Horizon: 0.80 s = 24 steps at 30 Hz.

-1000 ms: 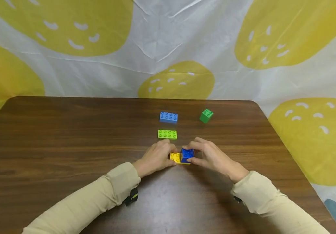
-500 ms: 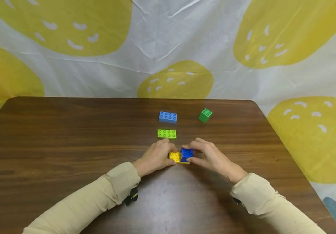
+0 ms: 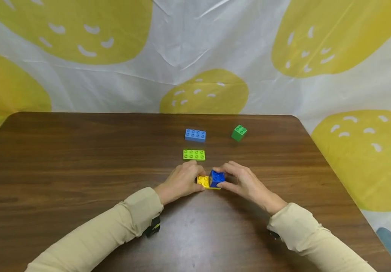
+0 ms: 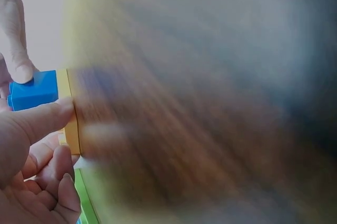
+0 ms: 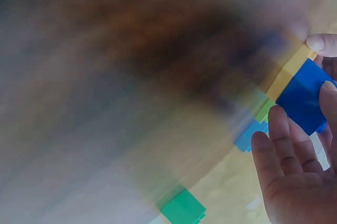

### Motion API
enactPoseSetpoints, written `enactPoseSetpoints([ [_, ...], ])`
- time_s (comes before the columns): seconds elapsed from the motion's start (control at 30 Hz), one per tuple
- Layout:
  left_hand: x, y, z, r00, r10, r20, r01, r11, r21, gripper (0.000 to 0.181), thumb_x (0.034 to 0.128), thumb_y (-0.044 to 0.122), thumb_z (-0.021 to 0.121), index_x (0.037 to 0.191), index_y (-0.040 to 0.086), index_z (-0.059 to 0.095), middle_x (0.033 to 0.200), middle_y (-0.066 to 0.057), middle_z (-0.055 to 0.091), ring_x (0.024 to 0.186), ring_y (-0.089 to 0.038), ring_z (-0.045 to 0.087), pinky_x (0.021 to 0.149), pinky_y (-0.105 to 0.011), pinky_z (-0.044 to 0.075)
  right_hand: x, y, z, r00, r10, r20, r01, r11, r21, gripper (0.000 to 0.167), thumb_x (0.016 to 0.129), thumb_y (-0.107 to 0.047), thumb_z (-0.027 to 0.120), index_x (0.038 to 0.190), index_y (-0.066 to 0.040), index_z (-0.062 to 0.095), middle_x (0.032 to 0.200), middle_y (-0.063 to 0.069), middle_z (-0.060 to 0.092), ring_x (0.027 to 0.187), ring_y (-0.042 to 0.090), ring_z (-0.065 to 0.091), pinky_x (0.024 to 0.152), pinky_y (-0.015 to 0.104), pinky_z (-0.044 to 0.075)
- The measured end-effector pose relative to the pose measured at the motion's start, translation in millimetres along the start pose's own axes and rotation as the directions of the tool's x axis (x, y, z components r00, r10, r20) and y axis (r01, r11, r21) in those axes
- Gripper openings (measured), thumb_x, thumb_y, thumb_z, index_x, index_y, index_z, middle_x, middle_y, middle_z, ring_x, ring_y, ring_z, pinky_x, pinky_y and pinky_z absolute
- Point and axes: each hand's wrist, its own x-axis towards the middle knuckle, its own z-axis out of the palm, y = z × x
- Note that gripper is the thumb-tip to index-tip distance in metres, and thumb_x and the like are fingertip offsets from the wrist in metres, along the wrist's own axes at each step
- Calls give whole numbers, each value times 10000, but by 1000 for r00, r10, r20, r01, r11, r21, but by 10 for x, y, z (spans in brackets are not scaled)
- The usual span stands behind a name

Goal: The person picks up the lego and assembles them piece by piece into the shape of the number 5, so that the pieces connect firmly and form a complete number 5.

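Note:
A flat yellow brick [image 3: 203, 181] lies on the table, with a taller dark blue brick [image 3: 217, 178] standing on its right half. My left hand [image 3: 181, 180] pinches the yellow brick's left end between thumb and fingers. The right hand [image 3: 246, 184] grips the blue brick, thumb on the near side and fingers on the far side. In the left wrist view the blue brick [image 4: 36, 91] sits against the yellow brick [image 4: 72, 124]; whether it is fully pressed down I cannot tell. The right wrist view shows the thumb on the blue brick [image 5: 305, 97].
Just beyond the hands lies a flat lime green brick [image 3: 193, 155]. Farther back is a light blue brick [image 3: 195, 135], and a green brick [image 3: 239, 133] stands turned at an angle to its right. A patterned cloth [image 3: 263, 94] hangs behind the brown table [image 3: 79, 158].
Both hands keep their hold on the yellow and blue bricks. The whole view has shifted very slightly; no brick has visibly moved on the table.

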Motion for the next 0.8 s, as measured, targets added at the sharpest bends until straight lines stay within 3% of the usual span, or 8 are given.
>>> enactPoseSetpoints([
  [0.27,-25,3,-19,1000,18,-22,-18,1000,-5,330,748,211,799,1006,29,701,878,-66,591,760,-169,524,661,-308,448,17,-1,6,997,79,2,-79,996,45,401,766,-100,762,1143,-71,628,1019,33,651,875,142,582,804,357,526],
  [0.47,-19,6,-9,1000,7,-16,-7,1000,6,331,752,218,796,1016,44,697,893,-56,592,762,-153,514,668,-283,444,10,14,24,986,162,25,-164,979,120,337,767,-109,767,1067,-58,623,931,18,654,843,155,583,758,353,517],
  [0.8,-14,5,-12,1000,12,-24,-11,1000,16,322,749,223,797,1001,49,698,882,-55,589,751,-156,514,652,-299,447,31,45,36,976,216,38,-219,957,190,301,772,-82,759,1043,-24,639,956,71,685,874,171,633,773,313,531],
])
